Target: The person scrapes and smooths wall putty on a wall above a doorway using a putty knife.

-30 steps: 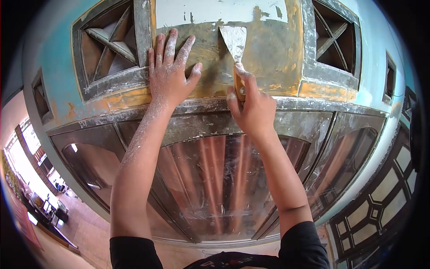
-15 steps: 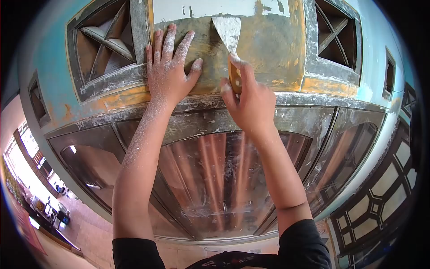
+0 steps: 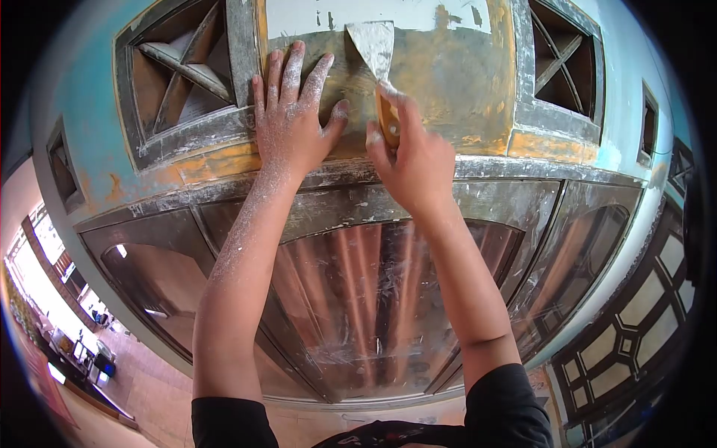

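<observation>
My right hand (image 3: pixel 418 157) is closed round the wooden handle of a putty knife (image 3: pixel 373 46). Its wide blade, smeared white, points upward, with its edge at the border where white paint (image 3: pixel 418 13) meets the bare, brownish wall panel (image 3: pixel 441 89). Left of the blade, my left hand (image 3: pixel 291 123) lies flat on the panel with fingers spread, holding nothing. White dust and flakes coat its fingers and forearm.
Crossed-bar vent openings (image 3: pixel 183 71) flank the panel on both sides. Below runs a worn wooden frame (image 3: pixel 328 205) with glass (image 3: pixel 373 299) and curtains behind it. A dark lattice door (image 3: pixel 627 336) stands at right; a bright opening (image 3: pixel 41 276) shows at left.
The putty knife's blade has shifted slightly left and up along the paint border. My left hand appears a little further right in view, still flat on the panel.
</observation>
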The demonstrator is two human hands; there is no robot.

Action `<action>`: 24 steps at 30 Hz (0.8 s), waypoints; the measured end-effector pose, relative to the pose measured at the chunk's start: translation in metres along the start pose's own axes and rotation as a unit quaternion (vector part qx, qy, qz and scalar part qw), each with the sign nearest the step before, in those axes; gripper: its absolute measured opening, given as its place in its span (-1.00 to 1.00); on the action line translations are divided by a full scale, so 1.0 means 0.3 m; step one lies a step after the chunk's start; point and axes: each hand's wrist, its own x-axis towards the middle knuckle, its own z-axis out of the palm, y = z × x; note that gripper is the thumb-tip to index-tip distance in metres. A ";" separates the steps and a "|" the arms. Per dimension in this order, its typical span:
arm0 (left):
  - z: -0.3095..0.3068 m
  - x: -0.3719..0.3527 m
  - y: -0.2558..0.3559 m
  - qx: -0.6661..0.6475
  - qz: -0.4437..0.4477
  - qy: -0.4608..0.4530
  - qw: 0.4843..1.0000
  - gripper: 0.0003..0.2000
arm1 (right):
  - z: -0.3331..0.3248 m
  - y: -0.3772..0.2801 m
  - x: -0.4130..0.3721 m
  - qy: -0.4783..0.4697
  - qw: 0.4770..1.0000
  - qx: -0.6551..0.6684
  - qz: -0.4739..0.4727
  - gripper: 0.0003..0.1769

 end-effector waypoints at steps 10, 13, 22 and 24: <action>0.010 -0.013 -0.011 0.009 -0.045 0.024 0.999 -0.32 | 0.024 -0.049 -0.001 -0.006 1.000 0.006 0.020 -0.50; 0.014 -0.012 -0.012 0.004 -0.049 0.029 0.998 -0.32 | 0.020 -0.058 -0.020 -0.004 1.000 0.012 0.028 -0.49; 0.023 -0.013 -0.010 -0.006 -0.034 0.031 0.999 -0.29 | 0.013 -0.095 0.006 -0.018 0.999 0.005 0.047 -0.46; 0.021 -0.017 -0.009 -0.006 -0.037 0.031 0.999 -0.29 | 0.025 -0.084 -0.035 -0.021 0.999 0.002 0.045 -0.46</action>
